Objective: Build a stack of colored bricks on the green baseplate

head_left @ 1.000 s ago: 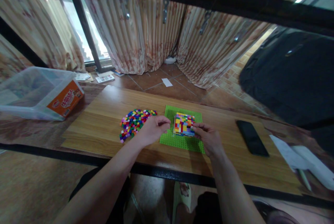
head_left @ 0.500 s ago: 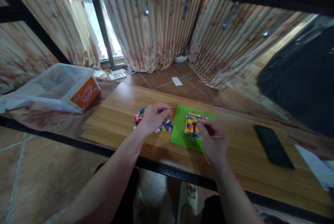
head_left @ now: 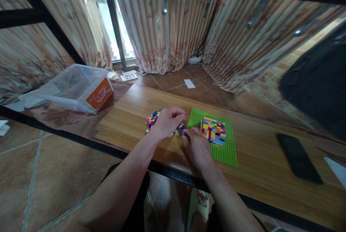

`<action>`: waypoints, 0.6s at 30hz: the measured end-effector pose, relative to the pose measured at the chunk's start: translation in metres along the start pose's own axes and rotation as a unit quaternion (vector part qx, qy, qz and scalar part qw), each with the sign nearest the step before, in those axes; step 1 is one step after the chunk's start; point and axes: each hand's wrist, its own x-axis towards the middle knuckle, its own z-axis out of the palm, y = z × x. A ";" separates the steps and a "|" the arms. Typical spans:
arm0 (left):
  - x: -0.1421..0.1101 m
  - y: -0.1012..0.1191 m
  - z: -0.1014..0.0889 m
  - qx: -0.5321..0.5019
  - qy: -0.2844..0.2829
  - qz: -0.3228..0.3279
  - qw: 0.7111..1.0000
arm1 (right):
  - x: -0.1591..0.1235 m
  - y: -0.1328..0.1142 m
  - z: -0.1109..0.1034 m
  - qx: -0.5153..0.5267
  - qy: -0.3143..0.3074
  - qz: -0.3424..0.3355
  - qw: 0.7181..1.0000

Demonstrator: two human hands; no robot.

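A loose pile of small colourful toy bricks (head_left: pixel 153 118) lies on the wooden board, partly covered by my left hand (head_left: pixel 169 122). That hand hovers over the pile with thumb and fingertips pinched together; whatever is between them is hidden. My right hand (head_left: pixel 198 147) reaches to the pile's right edge, fingers closed in a pinch, and I cannot make out what they hold. Just right of it a green baseplate (head_left: pixel 228 152) carries a block built of multicoloured bricks (head_left: pixel 213 130), with a small dark gap in its top. My right hand overlaps the baseplate's left edge.
On the left stands a clear plastic box (head_left: pixel 70 98) with an orange label. A black phone (head_left: pixel 298 158) lies on the right of the wooden board (head_left: pixel 119 116), near a white paper (head_left: pixel 336 169). Curtains (head_left: pixel 151 30) hang beyond; a dark metal bar (head_left: pixel 178 176) runs along the front edge.
My right hand has moved left from the brick block to the edge of the pile, uncovering the block. My left hand keeps its pinch over the pile. The view has shifted slightly.
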 end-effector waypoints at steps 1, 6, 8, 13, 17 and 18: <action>0.000 -0.001 -0.001 0.002 0.001 0.002 1.000 | 0.001 0.000 0.002 -0.010 0.000 0.005 1.000; 0.001 -0.005 -0.004 0.033 -0.003 0.024 0.999 | 0.003 0.001 0.007 -0.018 0.001 0.013 1.000; 0.001 -0.005 -0.004 0.043 -0.004 0.028 0.999 | 0.003 0.002 0.007 -0.010 0.000 0.012 1.000; 0.002 -0.007 -0.005 0.076 -0.015 0.030 0.997 | 0.004 0.003 0.006 0.007 -0.013 0.028 0.999; 0.003 -0.010 -0.006 0.113 -0.027 0.048 0.992 | 0.004 0.000 0.004 0.046 0.004 0.034 0.998; 0.003 -0.009 -0.007 0.125 -0.031 0.053 0.990 | 0.003 -0.001 0.003 0.064 0.015 0.033 0.997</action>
